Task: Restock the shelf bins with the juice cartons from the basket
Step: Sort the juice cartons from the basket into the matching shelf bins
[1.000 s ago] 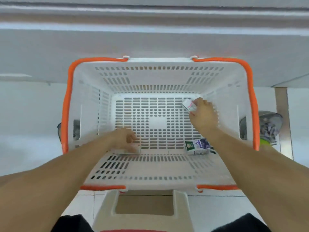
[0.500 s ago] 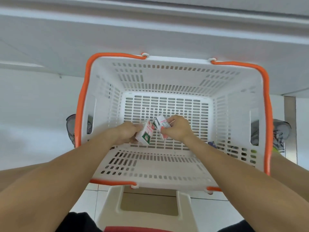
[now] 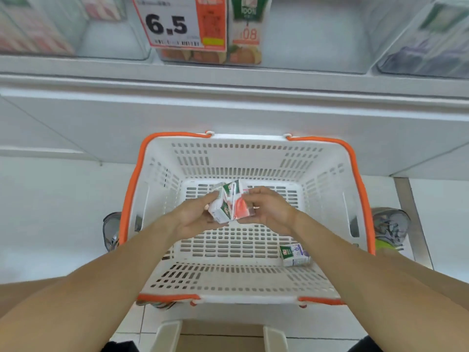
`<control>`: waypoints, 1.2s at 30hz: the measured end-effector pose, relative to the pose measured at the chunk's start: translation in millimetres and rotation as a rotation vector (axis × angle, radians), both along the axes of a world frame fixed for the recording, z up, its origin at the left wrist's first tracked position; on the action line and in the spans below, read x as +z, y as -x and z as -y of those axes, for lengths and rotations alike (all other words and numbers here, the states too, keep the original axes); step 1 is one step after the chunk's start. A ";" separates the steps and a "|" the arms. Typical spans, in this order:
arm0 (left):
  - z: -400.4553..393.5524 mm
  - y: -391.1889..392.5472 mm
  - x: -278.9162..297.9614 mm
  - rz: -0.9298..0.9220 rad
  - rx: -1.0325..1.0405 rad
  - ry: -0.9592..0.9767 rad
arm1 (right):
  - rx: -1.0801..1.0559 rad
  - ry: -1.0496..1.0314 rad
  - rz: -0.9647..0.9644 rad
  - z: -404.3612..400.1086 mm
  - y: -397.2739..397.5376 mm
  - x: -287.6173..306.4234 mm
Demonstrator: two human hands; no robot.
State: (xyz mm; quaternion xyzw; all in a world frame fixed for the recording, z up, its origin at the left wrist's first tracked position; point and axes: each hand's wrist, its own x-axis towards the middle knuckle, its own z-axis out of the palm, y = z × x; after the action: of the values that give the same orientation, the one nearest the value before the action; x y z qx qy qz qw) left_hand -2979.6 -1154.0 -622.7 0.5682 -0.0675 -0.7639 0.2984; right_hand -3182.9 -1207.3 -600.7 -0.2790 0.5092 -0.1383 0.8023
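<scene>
A white basket with orange handles stands below me on a stool. Above its middle, my left hand grips a small white-green-red juice carton. My right hand holds a second red-and-green carton pressed against the first. One purple-and-white carton lies on the basket floor at the near right. Clear shelf bins run along the top; the middle one holds an orange carton behind a 6.5 price tag.
The white shelf front juts out just beyond the basket. A beige stool carries the basket. My shoes show on the white tiled floor on either side. Bins at the top left and top right hold blurred cartons.
Both hands took a carton from the basket floor, brought them together and lifted them. My view tilted up, so the shelf bins and price tag now show.
</scene>
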 end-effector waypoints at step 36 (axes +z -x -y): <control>91.3 -15.7 306.6 0.538 -0.416 0.808 | 0.112 1.403 -0.380 70.9 -26.8 262.2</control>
State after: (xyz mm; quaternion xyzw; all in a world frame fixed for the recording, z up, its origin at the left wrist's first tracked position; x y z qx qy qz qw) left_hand -2963.8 -1245.3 -316.1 0.5584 -0.5420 -0.5473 0.3079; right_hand -3156.1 -1278.2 -338.4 -0.7724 0.4164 -0.3401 0.3383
